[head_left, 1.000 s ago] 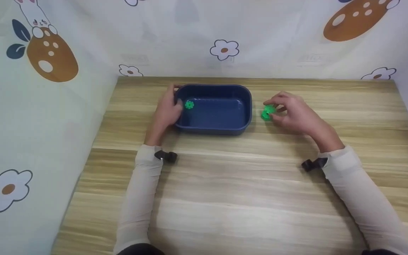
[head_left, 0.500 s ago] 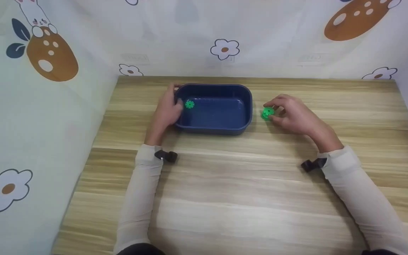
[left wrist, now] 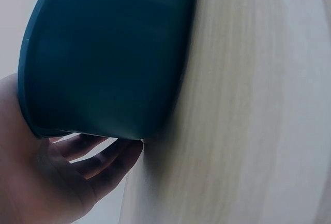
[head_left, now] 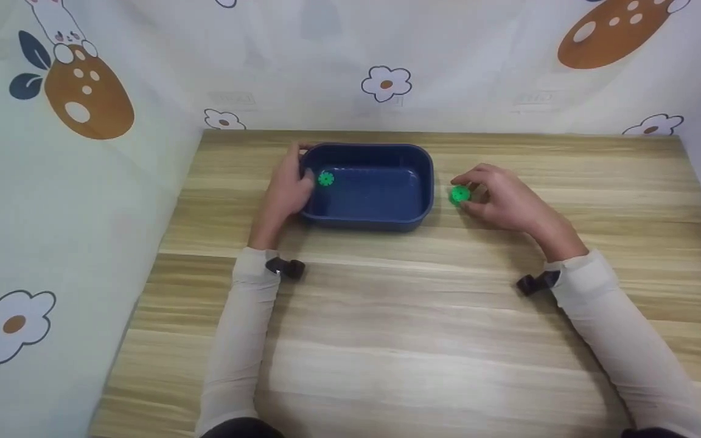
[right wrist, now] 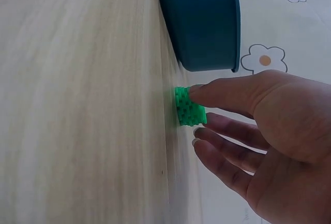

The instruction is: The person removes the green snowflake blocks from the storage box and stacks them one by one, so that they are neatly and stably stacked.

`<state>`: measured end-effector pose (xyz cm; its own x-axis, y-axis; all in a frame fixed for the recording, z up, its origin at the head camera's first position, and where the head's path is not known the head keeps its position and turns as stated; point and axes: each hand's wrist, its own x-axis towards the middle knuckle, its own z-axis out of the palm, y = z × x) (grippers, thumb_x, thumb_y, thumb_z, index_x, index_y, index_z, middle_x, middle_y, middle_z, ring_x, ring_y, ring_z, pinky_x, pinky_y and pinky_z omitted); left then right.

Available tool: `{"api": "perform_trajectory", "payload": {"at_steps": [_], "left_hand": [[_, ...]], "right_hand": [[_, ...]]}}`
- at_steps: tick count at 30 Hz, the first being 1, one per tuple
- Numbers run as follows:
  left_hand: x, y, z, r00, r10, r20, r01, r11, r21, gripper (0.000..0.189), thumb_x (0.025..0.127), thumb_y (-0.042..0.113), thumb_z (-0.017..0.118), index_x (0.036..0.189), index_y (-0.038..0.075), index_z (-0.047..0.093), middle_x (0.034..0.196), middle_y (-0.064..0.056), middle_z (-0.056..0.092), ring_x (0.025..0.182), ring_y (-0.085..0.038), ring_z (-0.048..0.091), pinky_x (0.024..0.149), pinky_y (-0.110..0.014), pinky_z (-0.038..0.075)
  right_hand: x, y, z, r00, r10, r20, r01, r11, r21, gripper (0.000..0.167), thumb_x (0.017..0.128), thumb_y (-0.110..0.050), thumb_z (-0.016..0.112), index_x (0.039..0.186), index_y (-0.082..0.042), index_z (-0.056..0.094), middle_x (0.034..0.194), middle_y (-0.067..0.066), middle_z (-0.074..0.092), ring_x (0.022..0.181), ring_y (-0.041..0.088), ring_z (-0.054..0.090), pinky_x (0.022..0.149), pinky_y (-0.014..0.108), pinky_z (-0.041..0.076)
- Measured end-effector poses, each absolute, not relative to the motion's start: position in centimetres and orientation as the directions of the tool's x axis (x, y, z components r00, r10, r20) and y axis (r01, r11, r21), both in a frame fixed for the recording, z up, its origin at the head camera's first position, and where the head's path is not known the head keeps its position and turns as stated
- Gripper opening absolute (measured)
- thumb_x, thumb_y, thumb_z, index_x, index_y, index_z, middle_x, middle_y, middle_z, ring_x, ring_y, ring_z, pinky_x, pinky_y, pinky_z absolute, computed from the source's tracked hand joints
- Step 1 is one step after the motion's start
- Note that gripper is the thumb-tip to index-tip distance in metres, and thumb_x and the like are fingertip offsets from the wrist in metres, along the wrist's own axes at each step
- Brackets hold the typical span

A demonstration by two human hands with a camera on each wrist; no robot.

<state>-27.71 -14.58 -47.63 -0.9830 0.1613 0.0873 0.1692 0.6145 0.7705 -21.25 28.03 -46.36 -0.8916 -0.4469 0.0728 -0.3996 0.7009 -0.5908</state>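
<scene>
A blue rectangular plastic bin (head_left: 369, 226) stands on the wooden table, with one green notched disc (head_left: 325, 179) lying inside at its left end. My left hand (head_left: 288, 191) grips the bin's left wall, thumb over the rim and fingers outside; the left wrist view shows those fingers under the bin's dark wall (left wrist: 103, 63). To the right of the bin, a short stack of green notched discs (head_left: 460, 195) sits on the tabletop. My right hand (head_left: 505, 198) pinches this stack (right wrist: 189, 107) between thumb and fingertips, the other fingers spread behind it.
Wood-grained tabletop (head_left: 411, 328) extends in front of the bin and to both sides. A pale printed cloth (head_left: 302, 73) with flowers and rabbits hangs behind the table and along the left. Both wrists carry small black camera mounts (head_left: 286, 267).
The upper green discs, skewed and tilted a second ago, now sit squarely on the stack. My right hand has lowered slightly. The left hand and bin have stayed put.
</scene>
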Motion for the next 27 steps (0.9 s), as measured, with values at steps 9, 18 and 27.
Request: {"api": "perform_trajectory", "payload": {"at_steps": [9, 18, 27], "left_hand": [[-27.49, -14.51, -47.37, -0.984, 0.153, 0.087, 0.164, 0.606, 0.778, 0.050, 0.101, 0.001, 0.054, 0.151, 0.010, 0.049, 0.145, -0.021, 0.066, 0.139, -0.034, 0.061, 0.120, -0.052, 0.047], [-27.58, -14.54, -47.49, -0.984, 0.151, 0.094, 0.168, 0.614, 0.772, 0.049, 0.101, 0.002, 0.054, 0.149, 0.010, 0.050, 0.145, -0.021, 0.066, 0.139, -0.035, 0.061, 0.121, -0.052, 0.047], [-27.59, -14.62, -47.57, -0.982, 0.159, 0.106, 0.183, 0.613, 0.769, 0.050, 0.101, 0.002, 0.054, 0.149, 0.011, 0.050, 0.146, -0.020, 0.066, 0.139, -0.035, 0.061, 0.121, -0.053, 0.047]], "right_hand": [[-21.27, 27.92, -46.24, -0.896, -0.439, 0.060, -0.391, 0.719, -0.574, 0.044, 0.091, -0.004, 0.081, 0.135, -0.002, 0.072, 0.121, 0.015, 0.074, 0.104, 0.030, 0.072, 0.092, 0.049, 0.058], [-21.31, 27.97, -46.32, -0.895, -0.440, 0.068, -0.396, 0.717, -0.574, 0.043, 0.092, -0.004, 0.081, 0.134, -0.003, 0.073, 0.120, 0.013, 0.074, 0.104, 0.029, 0.072, 0.090, 0.047, 0.058], [-21.30, 27.96, -45.95, -0.894, -0.438, 0.092, -0.402, 0.696, -0.595, 0.041, 0.094, -0.008, 0.081, 0.134, -0.003, 0.072, 0.126, 0.015, 0.073, 0.112, 0.033, 0.071, 0.093, 0.051, 0.060]]}}
